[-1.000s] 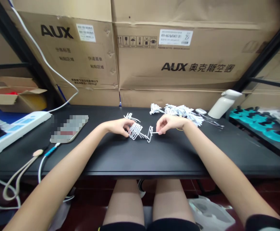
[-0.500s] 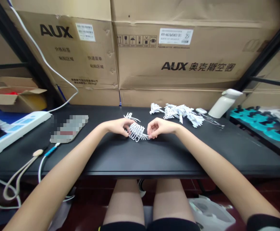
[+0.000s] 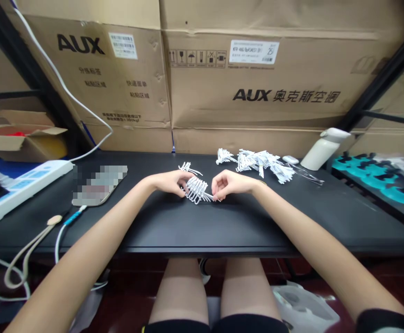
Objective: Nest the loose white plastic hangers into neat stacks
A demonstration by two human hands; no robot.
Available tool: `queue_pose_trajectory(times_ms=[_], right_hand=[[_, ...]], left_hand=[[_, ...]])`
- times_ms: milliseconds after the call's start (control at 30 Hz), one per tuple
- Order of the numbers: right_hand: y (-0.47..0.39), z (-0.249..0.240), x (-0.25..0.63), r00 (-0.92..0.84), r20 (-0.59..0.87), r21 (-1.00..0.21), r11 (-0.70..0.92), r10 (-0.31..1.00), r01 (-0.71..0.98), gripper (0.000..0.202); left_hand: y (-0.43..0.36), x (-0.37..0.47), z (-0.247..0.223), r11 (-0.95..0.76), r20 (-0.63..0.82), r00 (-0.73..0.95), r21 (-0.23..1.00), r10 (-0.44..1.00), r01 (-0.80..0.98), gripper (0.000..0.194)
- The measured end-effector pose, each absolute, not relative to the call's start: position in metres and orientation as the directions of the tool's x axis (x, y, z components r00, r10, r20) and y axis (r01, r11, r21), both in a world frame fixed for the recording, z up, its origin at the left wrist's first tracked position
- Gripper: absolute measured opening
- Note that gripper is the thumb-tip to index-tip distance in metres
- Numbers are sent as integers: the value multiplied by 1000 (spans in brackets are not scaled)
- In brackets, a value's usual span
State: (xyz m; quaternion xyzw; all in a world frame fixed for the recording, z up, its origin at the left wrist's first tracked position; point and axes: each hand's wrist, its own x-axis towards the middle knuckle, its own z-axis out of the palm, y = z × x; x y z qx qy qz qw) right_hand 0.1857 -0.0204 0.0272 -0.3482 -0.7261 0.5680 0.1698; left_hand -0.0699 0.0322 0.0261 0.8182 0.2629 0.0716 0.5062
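A bundle of white hooks point(image 3: 197, 188) lies at the middle of the black table, between my hands. My left hand point(image 3: 174, 181) is closed around the bundle's left end, thumb and fingers bent against it. The fingertips of my right hand point(image 3: 226, 185) pinch a thin white hook end at the bundle's right side. Just behind my left hand sits a small group of white hooks point(image 3: 187, 167). Further back on the right are a small cluster point(image 3: 224, 156) and a larger pile of the same white pieces point(image 3: 259, 160).
A white bottle point(image 3: 325, 149), glasses point(image 3: 307, 175) and teal parts point(image 3: 371, 178) stand or lie to the right. On the left are a phone point(image 3: 99, 187), a power strip point(image 3: 24, 189) and an open carton point(image 3: 24, 138). Large cartons point(image 3: 257, 111) line the back.
The fingers of my right hand have shifted very slightly, with the white hook end between them now angled a little differently. My left hand stays in place.
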Motion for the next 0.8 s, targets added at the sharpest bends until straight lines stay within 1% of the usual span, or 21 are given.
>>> queue_pose_trajectory(times_ms=[167, 433, 633, 800], right_hand=[[-23, 23, 177, -712, -118, -939, 156, 692, 307, 28], [-26, 19, 171, -679, -56, -918, 230, 732, 323, 34], [-28, 18, 170, -643, -39, -892, 264, 765, 368, 44], [-29, 21, 170, -598, -32, -859, 284, 801, 427, 44]], left_hand=[[33, -71, 25, -339, -139, 861, 879, 489, 335, 63], [31, -70, 27, -330, -157, 859, 878, 487, 348, 62], [30, -69, 28, -331, -173, 854, 869, 490, 367, 63], [30, -69, 29, -331, -174, 858, 871, 483, 363, 60]])
